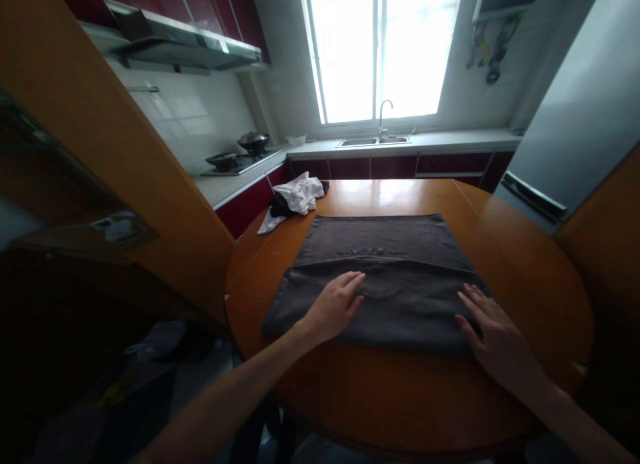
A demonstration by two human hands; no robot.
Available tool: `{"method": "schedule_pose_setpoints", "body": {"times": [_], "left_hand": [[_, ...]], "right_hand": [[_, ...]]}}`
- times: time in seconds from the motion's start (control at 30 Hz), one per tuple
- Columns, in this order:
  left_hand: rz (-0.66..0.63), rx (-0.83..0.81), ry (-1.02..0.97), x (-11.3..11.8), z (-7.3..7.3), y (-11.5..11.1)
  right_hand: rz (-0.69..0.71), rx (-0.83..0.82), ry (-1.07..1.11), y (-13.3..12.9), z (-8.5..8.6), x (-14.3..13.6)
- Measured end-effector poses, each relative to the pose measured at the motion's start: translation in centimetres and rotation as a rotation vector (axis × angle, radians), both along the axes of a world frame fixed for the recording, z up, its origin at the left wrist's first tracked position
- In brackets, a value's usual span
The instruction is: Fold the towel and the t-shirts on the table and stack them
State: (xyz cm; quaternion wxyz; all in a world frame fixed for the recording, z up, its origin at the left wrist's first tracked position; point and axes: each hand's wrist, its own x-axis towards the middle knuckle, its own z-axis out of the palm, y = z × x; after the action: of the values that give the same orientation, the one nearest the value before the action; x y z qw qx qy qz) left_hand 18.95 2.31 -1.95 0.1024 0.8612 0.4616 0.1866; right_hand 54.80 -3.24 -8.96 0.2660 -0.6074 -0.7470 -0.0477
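Note:
A dark grey cloth (395,304) lies spread out on the round wooden table, its near part folded over toward the middle. Raised stitching or lettering, too small to read, runs across the cloth above the fold's edge. My left hand (336,306) is over the left-middle of the folded part, fingers stretched out and pointing right. At the right edge of the cloth is my right hand (493,331), palm down with the fingers extended. Neither hand grips anything. Whether the left palm presses on the fabric or hovers just above it, I cannot tell.
Crumpled white and black clothes (297,196) lie at the table's (530,271) far left edge. Beyond stand a stove with a wok (253,141), a counter with a sink (375,142) and a window. A fridge (575,111) rises at right, a wooden frame (150,157) at left.

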Motion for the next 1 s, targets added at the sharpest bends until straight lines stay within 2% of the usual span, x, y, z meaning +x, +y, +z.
{"method": "schedule_pose_setpoints", "body": {"times": [0.1, 0.17, 0.23, 0.3, 0.37, 0.47, 0.67, 0.9, 1.0], "left_hand": [[0.273, 0.095, -0.087, -6.8, 0.5, -0.5], [0.481, 0.128, -0.138, -11.7, -0.1, -1.6], [0.648, 0.056, -0.216, -15.7, -1.2, -3.2], [0.751, -0.048, -0.263, -18.1, -2.3, -5.1], [0.789, -0.07, -0.28, -18.9, -3.0, -6.7], [0.788, -0.04, -0.314, -18.1, -3.2, -7.9], [0.734, -0.067, -0.35, -16.7, -2.7, -7.4], [0.699, -0.11, -0.46, -17.2, -2.4, -8.0], [0.709, -0.109, -0.435, -17.7, -2.7, -8.2]], "right_hand": [[-0.103, 0.07, 0.146, -0.8, 1.0, 1.7], [-0.223, 0.064, 0.237, -1.6, 1.3, 3.4], [-0.338, 0.014, 0.334, -2.6, 1.2, 5.0], [-0.422, -0.07, 0.432, -3.6, 0.8, 6.0], [-0.46, -0.148, 0.486, -4.3, 0.5, 6.4], [-0.452, -0.183, 0.491, -4.9, 0.4, 6.1], [-0.415, -0.176, 0.47, -4.7, 0.6, 5.9], [-0.399, -0.148, 0.418, -4.6, -0.4, 6.8], [-0.402, -0.11, 0.335, -4.6, -1.1, 7.1]]}}
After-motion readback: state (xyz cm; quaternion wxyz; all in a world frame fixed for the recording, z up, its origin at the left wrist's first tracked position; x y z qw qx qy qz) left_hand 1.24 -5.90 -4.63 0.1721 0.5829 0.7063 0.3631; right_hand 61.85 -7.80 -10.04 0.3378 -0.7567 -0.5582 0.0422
